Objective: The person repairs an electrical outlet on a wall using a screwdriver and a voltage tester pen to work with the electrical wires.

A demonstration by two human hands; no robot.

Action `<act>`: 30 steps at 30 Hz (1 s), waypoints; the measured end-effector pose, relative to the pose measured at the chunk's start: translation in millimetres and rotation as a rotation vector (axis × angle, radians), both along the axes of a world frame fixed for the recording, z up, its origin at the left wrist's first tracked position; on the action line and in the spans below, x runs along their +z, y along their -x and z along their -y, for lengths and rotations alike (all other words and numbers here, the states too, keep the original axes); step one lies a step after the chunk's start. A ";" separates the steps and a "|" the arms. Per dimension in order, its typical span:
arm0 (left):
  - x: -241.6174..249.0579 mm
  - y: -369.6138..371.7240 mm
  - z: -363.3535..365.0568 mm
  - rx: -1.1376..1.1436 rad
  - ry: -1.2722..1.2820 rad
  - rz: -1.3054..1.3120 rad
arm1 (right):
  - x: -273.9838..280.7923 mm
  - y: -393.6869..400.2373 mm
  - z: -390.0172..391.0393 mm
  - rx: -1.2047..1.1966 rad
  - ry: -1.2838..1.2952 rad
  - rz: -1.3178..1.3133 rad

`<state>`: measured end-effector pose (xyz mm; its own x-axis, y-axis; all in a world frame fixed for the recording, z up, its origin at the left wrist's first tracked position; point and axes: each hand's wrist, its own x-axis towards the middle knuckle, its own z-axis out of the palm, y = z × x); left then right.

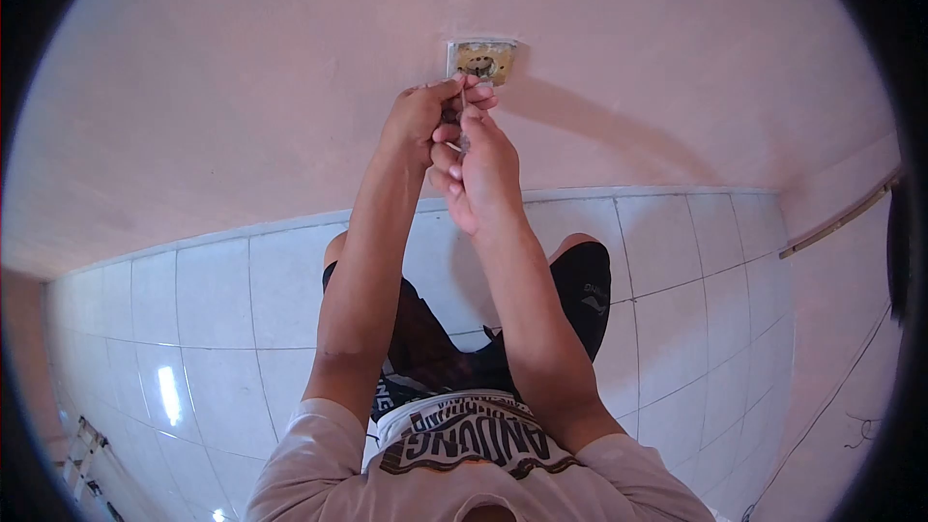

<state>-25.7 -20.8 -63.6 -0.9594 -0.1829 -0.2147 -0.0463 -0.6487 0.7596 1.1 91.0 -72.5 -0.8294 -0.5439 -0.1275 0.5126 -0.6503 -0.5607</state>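
A wall socket (pixel 480 65) with a yellowed, worn face sits in the pink wall, directly above my hands. My right hand (pixel 491 162) is closed around a screwdriver (pixel 464 99). The thin shaft points up toward the lower edge of the socket, and only a little of the handle shows between my fingers. My left hand (pixel 418 118) is just below the socket, thumb and fingers pinched together close to the shaft's tip. What that pinch holds is hidden. Whether the tip touches a screw is too small to tell.
White floor tiles (pixel 203 295) meet the wall below the socket. My bent knees (pixel 583 275) are on either side of my forearms. A ladder-like object (pixel 85 449) stands at lower left. On the right are a wooden strip (pixel 839 220) and a thin cable (pixel 822 416).
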 end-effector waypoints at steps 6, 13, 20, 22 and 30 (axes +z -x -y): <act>-25.8 18.1 0.9 -0.034 0.054 -0.084 | -10.6 9.5 4.8 -0.570 -1.233 -1.015; -0.6 -5.4 4.4 -0.153 -0.023 -0.085 | -28.6 19.7 -1.2 0.135 0.243 0.017; -20.3 21.1 10.7 -0.078 0.045 -0.069 | -11.5 9.1 -0.5 -0.691 -1.248 -1.191; -19.9 18.1 2.9 -0.011 0.041 -0.073 | -14.7 12.5 3.7 -0.700 -1.205 -1.154; -10.9 6.4 11.6 -0.119 -0.001 -0.127 | -5.0 11.1 0.3 -0.133 -0.238 -0.138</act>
